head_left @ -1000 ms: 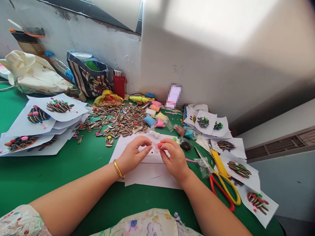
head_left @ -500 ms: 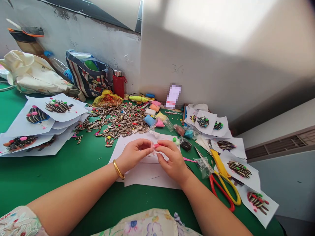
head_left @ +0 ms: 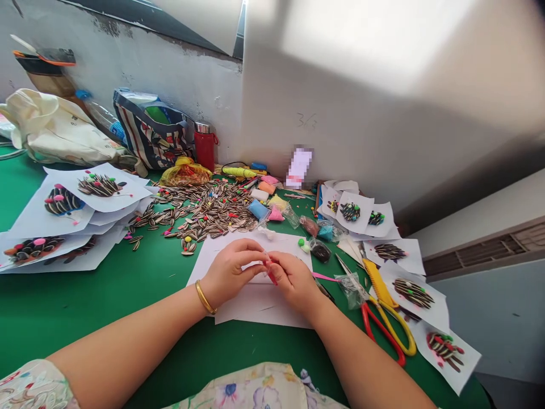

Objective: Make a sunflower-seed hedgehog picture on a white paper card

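Both my hands meet over a white sheet of paper (head_left: 255, 304) on the green table (head_left: 128, 284). My left hand (head_left: 232, 270), with a gold bangle on the wrist, pinches a small piece of pink clay (head_left: 269, 274) together with my right hand (head_left: 292, 279). The fingertips of the two hands touch around the clay. A pile of striped sunflower seeds (head_left: 204, 210) lies just beyond the paper.
Finished seed pictures on paper lie at the left (head_left: 63, 204) and right (head_left: 413, 292). Yellow-and-red scissors (head_left: 383, 318) rest right of my hands. Coloured clay lumps (head_left: 266, 204), small bags, a red flask (head_left: 205, 146) and cloth bags (head_left: 149, 133) stand by the wall.
My hands have drawn closer together and slightly toward me. The pink clay, earlier held near my right fingertips, is now pinched between both hands.
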Demonstrator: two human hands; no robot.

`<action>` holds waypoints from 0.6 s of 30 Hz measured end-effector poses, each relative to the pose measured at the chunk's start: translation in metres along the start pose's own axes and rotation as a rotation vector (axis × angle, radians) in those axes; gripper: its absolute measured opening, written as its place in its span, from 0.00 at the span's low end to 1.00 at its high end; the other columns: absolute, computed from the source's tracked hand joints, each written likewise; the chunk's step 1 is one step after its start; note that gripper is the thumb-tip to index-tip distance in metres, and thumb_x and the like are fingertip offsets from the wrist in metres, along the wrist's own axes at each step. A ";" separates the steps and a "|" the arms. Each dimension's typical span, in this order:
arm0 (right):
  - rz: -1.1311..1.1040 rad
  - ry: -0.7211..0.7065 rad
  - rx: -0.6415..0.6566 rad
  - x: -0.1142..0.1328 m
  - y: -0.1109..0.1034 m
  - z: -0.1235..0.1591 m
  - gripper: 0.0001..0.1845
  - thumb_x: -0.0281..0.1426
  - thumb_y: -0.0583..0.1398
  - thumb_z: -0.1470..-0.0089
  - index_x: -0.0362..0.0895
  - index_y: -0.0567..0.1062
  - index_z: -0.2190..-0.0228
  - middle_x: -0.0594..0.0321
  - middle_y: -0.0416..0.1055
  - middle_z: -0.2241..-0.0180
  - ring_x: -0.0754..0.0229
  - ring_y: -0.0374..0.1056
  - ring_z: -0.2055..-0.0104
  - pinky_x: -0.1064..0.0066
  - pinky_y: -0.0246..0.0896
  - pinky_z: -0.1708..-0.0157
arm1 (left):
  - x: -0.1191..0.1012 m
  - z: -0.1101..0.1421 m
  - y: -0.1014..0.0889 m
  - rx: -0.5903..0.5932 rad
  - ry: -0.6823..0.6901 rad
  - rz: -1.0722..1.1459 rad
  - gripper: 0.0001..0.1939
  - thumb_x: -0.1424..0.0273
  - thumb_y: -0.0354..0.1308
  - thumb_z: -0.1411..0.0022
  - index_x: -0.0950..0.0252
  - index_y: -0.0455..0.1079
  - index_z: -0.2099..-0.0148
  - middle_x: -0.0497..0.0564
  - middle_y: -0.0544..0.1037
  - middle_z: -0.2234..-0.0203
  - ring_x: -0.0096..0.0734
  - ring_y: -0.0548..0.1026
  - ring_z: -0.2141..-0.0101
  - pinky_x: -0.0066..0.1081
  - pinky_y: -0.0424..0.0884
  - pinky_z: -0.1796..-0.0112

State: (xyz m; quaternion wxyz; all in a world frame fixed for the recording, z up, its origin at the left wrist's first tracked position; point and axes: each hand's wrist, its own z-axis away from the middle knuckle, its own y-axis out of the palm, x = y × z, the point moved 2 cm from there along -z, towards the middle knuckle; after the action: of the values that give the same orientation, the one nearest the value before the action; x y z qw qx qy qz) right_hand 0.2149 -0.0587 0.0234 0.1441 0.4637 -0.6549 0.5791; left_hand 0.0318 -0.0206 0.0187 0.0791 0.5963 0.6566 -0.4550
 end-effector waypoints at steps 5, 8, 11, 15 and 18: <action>-0.013 0.019 0.018 0.005 -0.001 0.000 0.15 0.39 0.51 0.32 0.46 0.74 0.59 0.62 0.74 0.68 0.59 0.69 0.65 0.68 0.61 0.64 | -0.007 -0.001 -0.002 -0.003 0.097 -0.112 0.05 0.67 0.62 0.36 0.59 0.78 0.59 0.52 0.77 0.63 0.33 0.75 0.62 0.34 0.72 0.58; -0.001 0.010 0.010 0.003 0.001 0.001 0.14 0.39 0.52 0.33 0.46 0.75 0.59 0.61 0.76 0.65 0.58 0.69 0.63 0.68 0.63 0.63 | -0.010 -0.002 -0.003 0.013 0.111 -0.134 0.05 0.68 0.61 0.35 0.60 0.77 0.64 0.51 0.77 0.65 0.31 0.74 0.63 0.33 0.71 0.60; -0.002 0.018 -0.017 0.000 0.002 0.003 0.14 0.40 0.53 0.34 0.46 0.74 0.58 0.60 0.76 0.63 0.58 0.70 0.63 0.67 0.64 0.63 | -0.012 -0.003 -0.003 0.015 0.116 -0.169 0.07 0.67 0.60 0.34 0.61 0.76 0.65 0.51 0.77 0.66 0.32 0.74 0.64 0.34 0.70 0.60; -0.003 0.056 -0.063 -0.002 0.001 0.004 0.13 0.41 0.55 0.35 0.45 0.73 0.60 0.61 0.75 0.67 0.59 0.69 0.66 0.69 0.64 0.66 | -0.013 -0.002 -0.004 -0.008 0.136 -0.224 0.08 0.67 0.60 0.34 0.62 0.75 0.66 0.52 0.78 0.66 0.33 0.74 0.64 0.36 0.68 0.59; 0.005 0.047 -0.067 -0.002 0.001 0.004 0.13 0.41 0.55 0.35 0.46 0.73 0.61 0.61 0.75 0.67 0.59 0.69 0.66 0.69 0.63 0.66 | -0.013 -0.002 -0.005 -0.008 0.132 -0.260 0.07 0.66 0.61 0.35 0.61 0.75 0.66 0.51 0.79 0.66 0.34 0.74 0.63 0.37 0.67 0.58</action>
State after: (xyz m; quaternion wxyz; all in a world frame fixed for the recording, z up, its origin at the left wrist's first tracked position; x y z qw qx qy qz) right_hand 0.2163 -0.0618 0.0204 0.1737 0.4432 -0.6716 0.5678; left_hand 0.0322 -0.0273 0.0305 -0.0216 0.5347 0.7339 -0.4184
